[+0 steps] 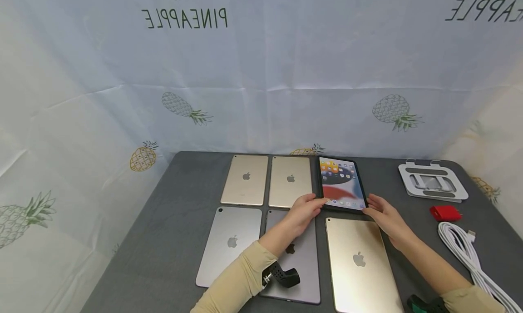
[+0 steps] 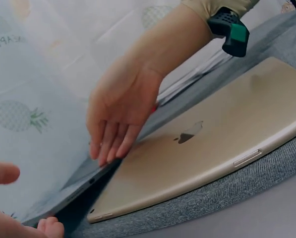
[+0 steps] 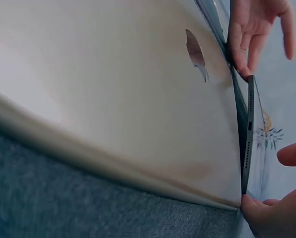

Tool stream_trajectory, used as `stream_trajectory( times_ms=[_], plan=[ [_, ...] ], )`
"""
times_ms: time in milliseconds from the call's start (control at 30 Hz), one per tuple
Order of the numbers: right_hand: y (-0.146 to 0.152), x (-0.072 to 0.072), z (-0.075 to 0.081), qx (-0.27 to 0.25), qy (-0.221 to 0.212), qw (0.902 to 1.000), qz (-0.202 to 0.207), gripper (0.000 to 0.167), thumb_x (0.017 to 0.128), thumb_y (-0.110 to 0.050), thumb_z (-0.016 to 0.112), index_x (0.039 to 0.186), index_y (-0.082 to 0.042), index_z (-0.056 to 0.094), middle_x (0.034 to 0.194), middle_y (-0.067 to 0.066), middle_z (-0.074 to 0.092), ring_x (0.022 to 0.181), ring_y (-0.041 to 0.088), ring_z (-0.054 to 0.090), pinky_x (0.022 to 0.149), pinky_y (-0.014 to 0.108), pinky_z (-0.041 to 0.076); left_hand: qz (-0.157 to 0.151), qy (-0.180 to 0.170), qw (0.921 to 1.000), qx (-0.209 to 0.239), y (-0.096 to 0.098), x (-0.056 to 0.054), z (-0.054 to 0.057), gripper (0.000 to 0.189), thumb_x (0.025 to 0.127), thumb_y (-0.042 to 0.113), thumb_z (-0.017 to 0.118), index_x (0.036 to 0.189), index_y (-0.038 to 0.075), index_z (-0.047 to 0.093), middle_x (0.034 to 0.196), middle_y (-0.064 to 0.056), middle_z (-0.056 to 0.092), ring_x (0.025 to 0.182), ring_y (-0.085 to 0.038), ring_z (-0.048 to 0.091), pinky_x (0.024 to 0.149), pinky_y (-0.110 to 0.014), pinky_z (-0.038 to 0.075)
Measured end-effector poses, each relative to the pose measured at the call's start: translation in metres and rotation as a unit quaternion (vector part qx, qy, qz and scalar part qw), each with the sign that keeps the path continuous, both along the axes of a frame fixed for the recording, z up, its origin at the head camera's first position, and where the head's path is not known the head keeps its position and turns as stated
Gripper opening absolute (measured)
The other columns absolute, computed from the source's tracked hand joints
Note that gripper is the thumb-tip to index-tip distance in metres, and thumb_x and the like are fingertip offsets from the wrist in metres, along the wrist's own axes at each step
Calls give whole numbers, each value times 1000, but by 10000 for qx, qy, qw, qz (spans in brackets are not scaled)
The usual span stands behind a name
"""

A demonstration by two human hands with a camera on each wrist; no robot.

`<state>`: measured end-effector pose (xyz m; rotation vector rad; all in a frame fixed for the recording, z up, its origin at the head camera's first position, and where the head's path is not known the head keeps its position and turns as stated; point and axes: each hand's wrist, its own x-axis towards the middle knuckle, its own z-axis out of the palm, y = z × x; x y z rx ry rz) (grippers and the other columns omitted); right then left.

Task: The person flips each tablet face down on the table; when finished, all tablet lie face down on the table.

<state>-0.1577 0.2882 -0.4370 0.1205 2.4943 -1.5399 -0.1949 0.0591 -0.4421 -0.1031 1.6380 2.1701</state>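
Observation:
A black-edged tablet (image 1: 341,182) with its screen lit lies at the far side of the table, to the right of two gold tablets. My left hand (image 1: 303,212) is at its near left corner, the thumb overlapping the screen in the head view. At the near right corner is my right hand (image 1: 386,218). In the right wrist view, the fingertips of both hands touch opposite ends of the tablet's thin near edge (image 3: 249,126), and both thumbs stand apart from it. Straight fingers show on the right hand (image 2: 120,111) in the left wrist view.
Face down lie gold tablets (image 1: 290,181) (image 1: 244,180), a silver tablet (image 1: 230,240), a grey tablet (image 1: 304,272) under the left forearm and a larger gold tablet (image 1: 363,267). On the right are a folded stand (image 1: 433,182), a red charger (image 1: 445,213) and a coiled white cable (image 1: 459,245).

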Motion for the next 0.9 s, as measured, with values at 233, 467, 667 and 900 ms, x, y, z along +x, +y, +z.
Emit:
stream_trajectory(
  times_ms=[233, 467, 667, 900],
  plan=[
    [-8, -3, 2, -259, -61, 9993, 268, 71, 103, -20, 48, 149, 14, 7, 150, 37, 21, 137, 46, 28, 108, 46, 34, 560, 146, 9983, 95, -2, -4, -1, 41, 92, -1, 60, 129, -16, 51, 125, -22, 58, 108, -24, 60, 93, -32, 51],
    [-22, -11, 1, 598, 185, 9970, 458, 67, 101, -24, 51, 149, 11, 20, 145, 34, 32, 130, 47, 36, 101, 57, 39, 1078, -25, 9927, 532, -3, -6, -5, 37, 90, -9, 58, 124, -13, 45, 112, -23, 59, 91, -22, 62, 88, -38, 54],
    [-46, -31, 7, 1491, 1240, 9793, 579, 53, 99, -23, 55, 142, 5, 42, 139, 30, 42, 117, 43, 46, 93, 59, 41, 1275, 25, 9887, 790, -1, -2, -10, 31, 90, -12, 54, 120, -12, 47, 112, -27, 61, 90, -24, 65, 85, -40, 55],
    [-80, -58, 7, 1656, 1997, 9623, 812, 53, 98, -25, 58, 140, 4, 46, 135, 28, 50, 119, 43, 51, 95, 60, 42, 1351, 85, 9868, 885, 3, 3, -10, 31, 88, -13, 57, 117, -10, 49, 107, -22, 64, 91, -23, 66, 84, -41, 55]
  ],
)
